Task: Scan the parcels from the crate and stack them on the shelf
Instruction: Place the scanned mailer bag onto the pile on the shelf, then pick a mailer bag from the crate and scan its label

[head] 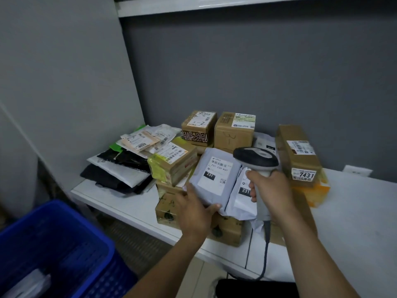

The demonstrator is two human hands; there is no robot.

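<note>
1. Head view: one grey mailer (pixel 214 175) is gripped by the left hand (pixel 193 209), atop boxes (pixel 169 214) on the white shelf (pixel 354 211)
2. One scanner (pixel 255 158) is clasped by the right hand (pixel 272 190), above a second mailer (pixel 241 201)
3. One blue crate (pixel 53 244) is seen lower left

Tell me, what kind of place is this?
Probably a parcel sorting room: labelled parcels piled on a white shelf, barcode scanner in the right hand, grey mailer in the left hand, blue crate alongside.

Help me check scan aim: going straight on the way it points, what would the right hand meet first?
Probably the grey mailer the left hand holds: the right hand aims the scanner toward its label, though depth is unclear.
</note>
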